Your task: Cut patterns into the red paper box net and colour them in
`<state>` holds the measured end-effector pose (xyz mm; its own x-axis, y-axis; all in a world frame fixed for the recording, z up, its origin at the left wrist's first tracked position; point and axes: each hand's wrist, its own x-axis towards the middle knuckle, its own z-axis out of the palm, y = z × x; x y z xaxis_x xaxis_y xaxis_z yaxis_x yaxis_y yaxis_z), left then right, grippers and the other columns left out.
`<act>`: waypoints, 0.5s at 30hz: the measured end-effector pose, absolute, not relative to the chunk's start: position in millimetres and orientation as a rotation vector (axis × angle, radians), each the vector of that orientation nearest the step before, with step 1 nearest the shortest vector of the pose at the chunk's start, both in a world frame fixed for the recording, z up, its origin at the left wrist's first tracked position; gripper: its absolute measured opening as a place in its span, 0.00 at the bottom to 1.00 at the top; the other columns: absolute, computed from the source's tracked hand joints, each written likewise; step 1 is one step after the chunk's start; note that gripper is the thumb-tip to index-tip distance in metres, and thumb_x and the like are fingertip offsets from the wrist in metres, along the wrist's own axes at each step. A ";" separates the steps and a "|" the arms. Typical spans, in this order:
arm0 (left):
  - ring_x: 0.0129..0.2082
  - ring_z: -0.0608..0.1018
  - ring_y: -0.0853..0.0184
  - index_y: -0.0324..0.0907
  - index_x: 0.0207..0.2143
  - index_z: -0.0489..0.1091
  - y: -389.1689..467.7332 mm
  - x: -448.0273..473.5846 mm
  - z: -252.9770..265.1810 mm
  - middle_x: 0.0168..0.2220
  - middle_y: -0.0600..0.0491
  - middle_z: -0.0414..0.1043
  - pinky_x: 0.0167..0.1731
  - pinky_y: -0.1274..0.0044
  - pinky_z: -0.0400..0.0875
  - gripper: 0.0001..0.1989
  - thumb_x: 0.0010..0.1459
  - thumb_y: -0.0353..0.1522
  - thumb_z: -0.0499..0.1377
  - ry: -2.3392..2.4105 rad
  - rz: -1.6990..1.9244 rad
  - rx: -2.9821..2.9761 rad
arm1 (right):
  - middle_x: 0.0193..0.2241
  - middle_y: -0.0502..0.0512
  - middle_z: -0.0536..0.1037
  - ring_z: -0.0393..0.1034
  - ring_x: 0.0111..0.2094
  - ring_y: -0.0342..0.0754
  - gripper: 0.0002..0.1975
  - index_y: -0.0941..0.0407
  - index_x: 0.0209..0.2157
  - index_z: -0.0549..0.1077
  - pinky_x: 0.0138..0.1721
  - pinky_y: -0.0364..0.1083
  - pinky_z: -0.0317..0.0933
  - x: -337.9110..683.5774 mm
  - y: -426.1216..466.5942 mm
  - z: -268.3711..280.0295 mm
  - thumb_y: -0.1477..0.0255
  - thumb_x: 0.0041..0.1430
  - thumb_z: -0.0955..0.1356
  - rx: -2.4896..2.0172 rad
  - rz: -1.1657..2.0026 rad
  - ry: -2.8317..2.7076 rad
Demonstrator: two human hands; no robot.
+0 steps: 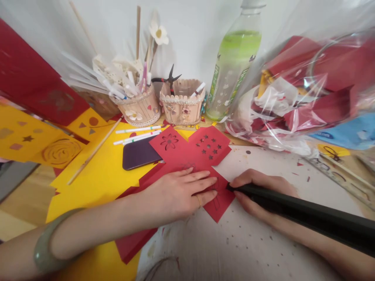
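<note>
A red paper cutout (pixel 175 154) with several square lobes lies in front of me. One lobe has a cut-out flower, another several star holes, and faint drawn lines run on the lower part. My left hand (pixel 187 191) rests flat on this paper, fingers stretched out, holding it down. On the right, my right hand (pixel 260 191) has its thumb and fingers closed round the narrow end of a long black tool (pixel 301 216), whose exact kind I cannot tell. Its tip meets the paper's right edge. More folded red paper (pixel 131 248) lies under my left forearm.
Yellow sheets (pixel 99 171), a dark phone (pixel 140 154), white markers (pixel 137 129) and a wooden stick (pixel 95 152) lie left. Behind stand two craft-stick baskets (pixel 183 109) and a bottle (pixel 234 66). A plastic bag (pixel 310 89) and a ruler (pixel 342 175) are right.
</note>
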<state>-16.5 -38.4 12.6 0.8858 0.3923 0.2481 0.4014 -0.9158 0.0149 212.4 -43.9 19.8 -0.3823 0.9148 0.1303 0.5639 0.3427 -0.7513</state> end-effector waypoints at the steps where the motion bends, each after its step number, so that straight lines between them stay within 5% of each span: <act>1: 0.52 0.71 0.57 0.37 0.47 0.68 -38.7 -16.3 12.0 0.52 0.46 0.68 0.46 0.65 0.71 0.14 0.64 0.26 0.47 -0.640 -0.376 -3.014 | 0.20 0.45 0.74 0.65 0.18 0.40 0.04 0.51 0.28 0.70 0.21 0.39 0.59 212.4 -44.0 19.5 0.74 0.52 0.64 -1.289 0.834 -2.067; 15: 0.51 0.72 0.60 0.39 0.47 0.69 -39.6 -14.6 13.0 0.51 0.48 0.69 0.45 0.69 0.72 0.16 0.66 0.27 0.44 -0.689 -0.400 -2.952 | 0.23 0.45 0.73 0.67 0.20 0.39 0.06 0.52 0.31 0.66 0.22 0.39 0.60 217.0 -40.7 15.6 0.78 0.53 0.63 -1.047 0.777 -2.214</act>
<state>-14.6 -39.6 13.0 0.8643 0.4237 0.2712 0.4457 -0.8949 -0.0224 217.0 -40.7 15.6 -0.5355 0.8098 0.2396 0.4824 0.5262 -0.7004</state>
